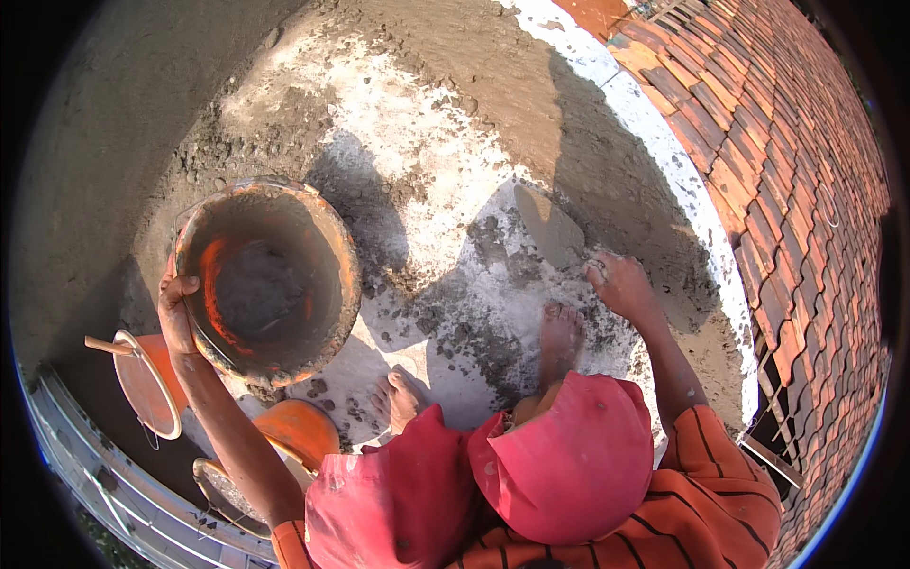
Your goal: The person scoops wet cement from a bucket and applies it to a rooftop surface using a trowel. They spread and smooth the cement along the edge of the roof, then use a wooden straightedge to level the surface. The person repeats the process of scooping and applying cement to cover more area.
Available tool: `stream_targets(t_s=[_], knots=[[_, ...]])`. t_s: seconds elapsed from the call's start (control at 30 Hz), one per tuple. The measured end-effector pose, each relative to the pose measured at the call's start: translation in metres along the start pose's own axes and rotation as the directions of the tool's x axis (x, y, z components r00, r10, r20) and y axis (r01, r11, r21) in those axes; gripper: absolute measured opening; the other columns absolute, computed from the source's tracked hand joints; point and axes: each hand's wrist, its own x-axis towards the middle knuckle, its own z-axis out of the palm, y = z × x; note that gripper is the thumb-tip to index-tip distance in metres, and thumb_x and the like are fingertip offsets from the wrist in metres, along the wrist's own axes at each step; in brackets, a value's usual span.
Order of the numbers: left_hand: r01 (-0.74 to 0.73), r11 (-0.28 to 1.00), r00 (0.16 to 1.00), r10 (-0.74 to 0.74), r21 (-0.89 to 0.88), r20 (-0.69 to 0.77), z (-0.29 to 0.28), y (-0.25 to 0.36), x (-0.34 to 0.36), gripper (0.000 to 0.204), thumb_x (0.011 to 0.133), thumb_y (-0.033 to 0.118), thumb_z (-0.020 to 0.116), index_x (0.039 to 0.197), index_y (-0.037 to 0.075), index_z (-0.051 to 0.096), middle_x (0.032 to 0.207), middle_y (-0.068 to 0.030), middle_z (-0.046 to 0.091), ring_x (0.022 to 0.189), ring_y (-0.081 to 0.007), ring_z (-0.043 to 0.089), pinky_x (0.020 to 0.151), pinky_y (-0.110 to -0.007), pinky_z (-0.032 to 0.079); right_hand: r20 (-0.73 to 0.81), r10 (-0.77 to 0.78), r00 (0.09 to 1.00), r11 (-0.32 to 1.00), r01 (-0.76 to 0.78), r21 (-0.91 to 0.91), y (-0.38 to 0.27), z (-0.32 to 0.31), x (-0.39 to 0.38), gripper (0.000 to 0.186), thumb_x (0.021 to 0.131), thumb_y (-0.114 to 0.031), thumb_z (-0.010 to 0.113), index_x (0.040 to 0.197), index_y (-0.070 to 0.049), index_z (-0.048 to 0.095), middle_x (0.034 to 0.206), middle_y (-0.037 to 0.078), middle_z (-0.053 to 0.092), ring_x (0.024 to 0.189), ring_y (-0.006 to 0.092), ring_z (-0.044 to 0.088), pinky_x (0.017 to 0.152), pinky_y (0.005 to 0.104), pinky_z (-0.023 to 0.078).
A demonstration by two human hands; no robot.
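My left hand (177, 313) grips the side of a mortar-caked bucket (327, 237), which has grey mix in its orange-streaked interior and a wire handle. My right hand (618, 284) is closed on the handle of a trowel, whose grey-smeared blade (545, 225) points up and left over patchy white-and-grey mortar. My bare feet (398, 403) rest on that surface below both hands, beneath my knees in pink cloth (569, 455).
Two orange buckets stand at lower left, one upper (156, 389) with a stick, one lower (299, 422). A white edge strip (701, 218) borders a red tiled roof (796, 171) at right. Wet grey mortar (114, 142) covers the upper left. Metal rails (85, 455) curve along lower left.
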Motion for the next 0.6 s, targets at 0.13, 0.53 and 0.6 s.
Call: stream_targets(t_s=[0.13, 0.53, 0.6], knots=[[-0.012, 0.994, 1.000, 0.012, 0.105, -0.001, 0.001, -0.001, -0.005, 0.063, 0.067, 0.004, 0.052, 0.129, -0.007, 0.048, 0.116, -0.0160, 0.062, 0.103, -0.0247, 0.062, 0.098, -0.034, 0.047, 0.031, 0.015, 0.999, 0.996, -0.017, 0.082, -0.031, 0.016, 0.073, 0.039, 0.092, -0.035, 0.052, 0.101, 0.002, 0.062, 0.094, 0.028, 0.064, 0.091, 0.0450, 0.061, 0.081, 0.0512, 0.048], [-0.023, 0.992, 1.000, 0.024, 0.122, -0.008, 0.024, -0.004, -0.010, 0.063, 0.064, 0.001, 0.048, 0.126, -0.008, 0.053, 0.115, -0.0136, 0.063, 0.104, -0.0212, 0.061, 0.099, -0.031, 0.043, -0.246, 0.077, 0.966, 0.986, -0.038, 0.160, -0.035, -0.004, 0.063, 0.029, 0.090, -0.033, 0.059, 0.094, -0.004, 0.063, 0.089, 0.019, 0.066, 0.081, 0.0389, 0.064, 0.074, 0.0460, 0.050], [-0.021, 0.995, 1.000, 0.021, 0.101, 0.004, 0.019, -0.006, -0.009, 0.064, 0.064, 0.001, 0.047, 0.127, -0.008, 0.053, 0.116, -0.0144, 0.063, 0.105, -0.0218, 0.061, 0.099, -0.031, 0.043, -0.306, 0.053, 0.951, 0.992, -0.013, 0.129, -0.035, -0.021, 0.038, 0.027, 0.089, -0.031, 0.060, 0.094, -0.004, 0.063, 0.087, 0.018, 0.067, 0.079, 0.0375, 0.064, 0.072, 0.0445, 0.050]])
